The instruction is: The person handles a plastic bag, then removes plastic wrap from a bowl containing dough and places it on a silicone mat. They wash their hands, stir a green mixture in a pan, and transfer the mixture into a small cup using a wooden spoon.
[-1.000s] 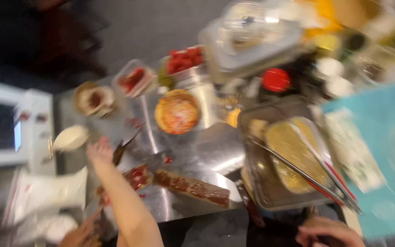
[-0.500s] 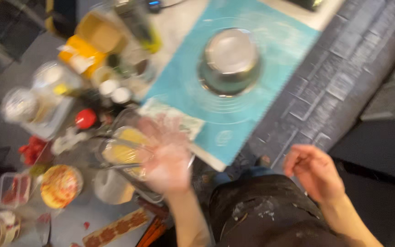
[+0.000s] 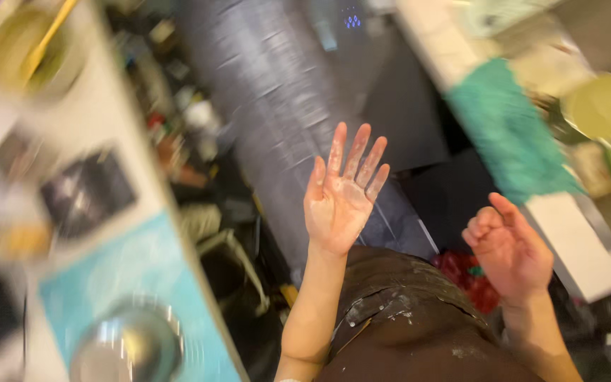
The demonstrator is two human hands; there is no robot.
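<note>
A dark floor [image 3: 277,99] is seen between two work areas, and the whole picture is blurred. Nothing is held in either hand. The left hand [image 3: 341,201] is raised in the middle of the picture, over the floor, with the palm turned up toward the camera. Its fingers [image 3: 357,152] are spread wide and straight, and white powder is seen on the palm and fingers. The right hand [image 3: 510,247] is held just to the side of it, well apart from it. Its fingers [image 3: 481,225] are curled loosely inward, but nothing is gripped by them.

Below both hands, a dark brown apron [image 3: 408,325] is worn, and white smears are seen on it. Something red [image 3: 464,272] is seen just past the apron, under the right hand; what it is cannot be told.

At one side, a white surface [image 3: 143,177] is covered by a light blue mat [image 3: 121,269], and a shiny metal bowl [image 3: 129,346] is set on the mat. At the other side, a green cloth [image 3: 510,134] is laid on another white surface [image 3: 595,255], and a yellow-green round dish [image 3: 602,106] is seen near the cloth.
</note>
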